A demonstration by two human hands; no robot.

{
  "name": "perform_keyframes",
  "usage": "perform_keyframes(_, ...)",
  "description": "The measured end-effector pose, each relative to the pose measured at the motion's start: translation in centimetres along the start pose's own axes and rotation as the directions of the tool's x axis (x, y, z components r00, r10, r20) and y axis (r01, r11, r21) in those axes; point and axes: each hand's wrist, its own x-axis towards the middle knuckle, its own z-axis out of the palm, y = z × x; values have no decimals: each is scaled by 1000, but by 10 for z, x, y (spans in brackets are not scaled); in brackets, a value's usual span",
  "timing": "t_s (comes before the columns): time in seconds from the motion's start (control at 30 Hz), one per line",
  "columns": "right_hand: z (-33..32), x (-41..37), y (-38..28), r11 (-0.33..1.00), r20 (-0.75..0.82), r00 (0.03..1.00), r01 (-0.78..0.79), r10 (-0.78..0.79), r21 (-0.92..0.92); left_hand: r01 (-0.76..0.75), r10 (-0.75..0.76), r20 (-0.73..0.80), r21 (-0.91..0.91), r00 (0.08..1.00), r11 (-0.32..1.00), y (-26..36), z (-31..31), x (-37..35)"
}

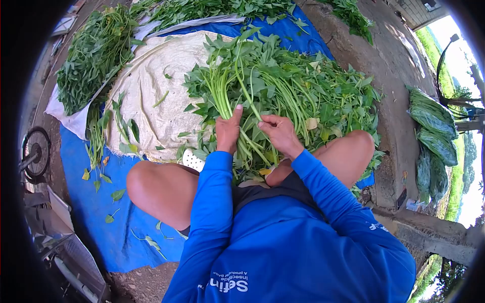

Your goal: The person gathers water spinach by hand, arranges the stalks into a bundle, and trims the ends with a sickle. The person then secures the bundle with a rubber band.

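Note:
My left hand (229, 132) is closed around a bunch of water spinach (218, 93), its pale green stems fanning out above the thumb. To the right, my right hand (281, 134) pinches a single long water spinach stem (244, 83) that slants up past the bunch. Beneath and beyond both hands spreads a large heap of loose water spinach (308, 96), its stems running toward my lap. The lower ends of the held stems are partly hidden by my hands.
A cream cloth (156, 81) lies on a blue tarp (91, 202) with scattered leaves. A leafy pile (96, 60) rests at upper left. Bagged greens (432, 121) lie on the concrete at right. A wheel (36, 153) stands at far left.

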Motion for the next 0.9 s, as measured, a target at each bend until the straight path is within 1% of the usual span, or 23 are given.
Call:
perform_keyframes(0.03,15,-8,8,997,44,996,-77,77,5,40,-36,49,-77,998,996,0,1,0)
perform_keyframes(0.1,31,-13,19,991,87,987,-134,133,13,126,-121,61,-104,991,986,-10,-5,5)
perform_keyframes(0.17,40,-14,30,996,75,993,-88,88,8,207,-201,54,-158,978,966,-30,-15,7)
perform_keyframes(0.2,42,-13,28,998,63,996,-59,59,3,229,-224,49,-206,973,951,-24,-12,4)
perform_keyframes(0.23,44,-12,27,997,133,989,-70,72,-19,252,-248,47,-254,968,934,-19,-8,0)
perform_keyframes(0.27,48,-11,25,996,197,977,-79,86,-41,250,-245,48,-134,968,959,-16,-8,-8)
perform_keyframes(0.3,49,-12,24,993,246,963,-94,107,-64,309,-306,45,-146,951,940,-31,-11,-7)
perform_keyframes(0.33,55,-9,39,995,308,951,55,-28,-80,369,-366,49,-156,929,916,-55,-19,4)
perform_keyframes(0.37,49,-12,20,980,382,924,64,13,-187,420,-418,51,-168,907,892,-67,-24,13)
perform_keyframes(0.4,38,-5,19,974,438,899,121,-25,-193,399,-401,29,-192,916,897,-67,-32,15)
perform_keyframes(0.43,24,8,11,964,495,867,182,-65,-192,373,-381,4,-215,925,903,-48,-31,9)
perform_keyframes(0.47,6,18,5,986,300,953,11,40,-166,323,-341,-71,-188,937,928,-29,-28,3)
perform_keyframes(0.5,-10,37,24,982,-38,987,151,-156,-115,226,-244,-78,-191,966,955,-21,-32,7)
perform_keyframes(0.53,-37,59,36,985,-272,958,46,-91,-167,194,-206,-65,-164,976,967,-11,-40,13)
perform_keyframes(0.57,-65,78,52,935,-375,921,-32,-109,-352,165,-172,-47,-132,984,977,-1,-44,13)
perform_keyframes(0.6,-84,87,65,848,-465,873,-129,-149,-514,174,-182,-38,-155,983,972,9,-40,8)
perform_keyframes(0.67,-88,90,72,808,-399,910,-152,-110,-570,171,-181,-27,-213,983,962,28,-31,4)
perform_keyframes(0.7,-85,89,70,788,-364,927,-160,-86,-595,153,-161,-26,-201,987,968,29,-28,3)
perform_keyframes(0.73,-77,83,71,737,-358,925,-151,-130,-659,134,-142,-27,-189,990,973,29,-25,2)
perform_keyframes(0.8,-73,82,69,719,-333,921,-91,-204,-690,102,-111,-39,-185,993,978,25,-20,0)
perform_keyframes(0.87,-74,78,67,670,-315,901,-38,-299,-742,132,-137,-19,-164,990,978,19,-20,-1)
perform_keyframes(0.9,-76,78,54,721,-307,924,-51,-228,-691,146,-149,-11,-156,989,977,16,-19,-1)
